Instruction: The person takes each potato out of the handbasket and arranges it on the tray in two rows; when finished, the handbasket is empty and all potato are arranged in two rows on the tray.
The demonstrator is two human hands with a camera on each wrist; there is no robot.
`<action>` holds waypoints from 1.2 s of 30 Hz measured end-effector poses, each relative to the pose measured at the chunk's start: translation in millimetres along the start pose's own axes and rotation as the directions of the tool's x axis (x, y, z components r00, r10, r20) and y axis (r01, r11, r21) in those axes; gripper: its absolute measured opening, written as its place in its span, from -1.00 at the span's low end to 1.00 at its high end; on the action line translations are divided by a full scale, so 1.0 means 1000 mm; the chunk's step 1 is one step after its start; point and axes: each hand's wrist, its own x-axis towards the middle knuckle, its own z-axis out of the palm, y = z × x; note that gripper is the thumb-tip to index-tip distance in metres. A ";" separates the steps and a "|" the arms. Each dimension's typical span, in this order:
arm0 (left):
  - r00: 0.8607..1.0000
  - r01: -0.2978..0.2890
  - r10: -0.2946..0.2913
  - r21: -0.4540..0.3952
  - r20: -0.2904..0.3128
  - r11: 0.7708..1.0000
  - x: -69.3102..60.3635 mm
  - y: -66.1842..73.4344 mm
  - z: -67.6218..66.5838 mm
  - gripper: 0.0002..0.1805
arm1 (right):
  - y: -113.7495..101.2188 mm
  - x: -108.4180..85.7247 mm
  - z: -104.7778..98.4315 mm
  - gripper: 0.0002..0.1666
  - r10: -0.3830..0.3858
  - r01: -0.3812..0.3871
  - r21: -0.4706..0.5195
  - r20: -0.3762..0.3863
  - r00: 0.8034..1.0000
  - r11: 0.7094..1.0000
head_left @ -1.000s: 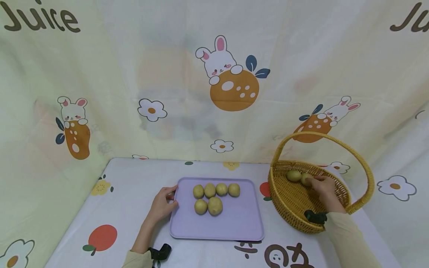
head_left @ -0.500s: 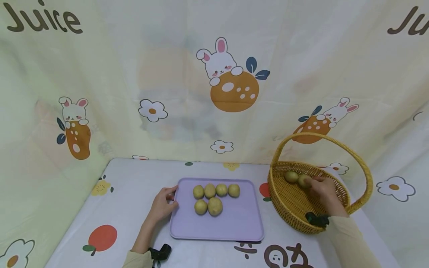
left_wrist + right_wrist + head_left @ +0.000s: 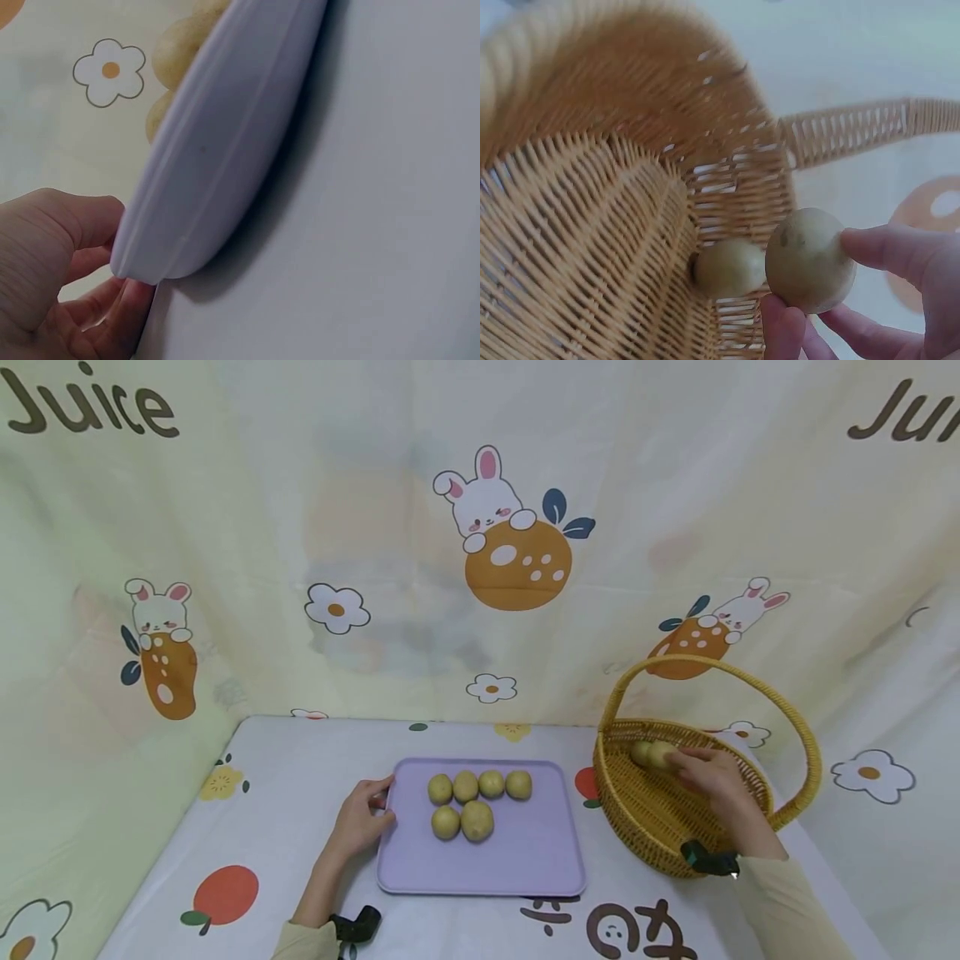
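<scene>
Between thumb and fingertips, my right hand (image 3: 718, 783) pinches a potato (image 3: 810, 259) inside the wicker basket (image 3: 626, 827). A second potato (image 3: 729, 268) lies against the basket's inner wall, close beside the held one. My left hand (image 3: 358, 818) grips the left edge of the lilac tray (image 3: 517, 867); in the left wrist view its thumb and fingers meet the tray's rim (image 3: 169, 165). On the tray, several potatoes (image 3: 477, 821) sit in two rows, the back row longer than the front one.
The basket's tall arched handle (image 3: 798, 727) rises over the right forearm. A printed white cloth (image 3: 292, 802) covers the table, and a matching curtain (image 3: 405, 510) hangs behind it. Black wrist cameras (image 3: 358, 925) sit on both wrists.
My right hand has lifted the potato slightly and shifted a little left within the basket. The left hand and the tray's potatoes keep their places; the head view has turned slightly.
</scene>
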 end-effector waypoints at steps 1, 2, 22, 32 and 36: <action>1.000 -0.001 0.001 0.002 -0.001 1.000 0.000 0.000 0.000 -0.33 | -0.002 -0.002 0.002 -0.14 0.000 0.000 -0.001 0.006 1.000 1.000; 1.000 -0.001 0.001 0.004 -0.001 1.000 0.000 -0.001 0.000 -0.33 | -0.004 -0.004 0.003 -0.14 -0.001 0.001 -0.004 0.010 1.000 1.000; 1.000 -0.005 0.005 -0.004 -0.002 1.000 -0.001 0.003 -0.003 -0.33 | -0.026 -0.044 0.050 -0.23 -0.171 0.173 -0.012 0.097 0.980 0.985; 1.000 -0.013 0.013 -0.002 -0.008 1.000 -0.001 0.002 -0.002 -0.34 | -0.035 -0.054 0.075 -0.28 -0.192 0.194 -0.017 0.098 0.977 0.981; 1.000 -0.013 0.013 0.000 -0.005 1.000 -0.001 0.003 -0.002 -0.34 | -0.040 -0.056 0.091 -0.34 -0.199 0.200 0.002 0.097 0.975 0.980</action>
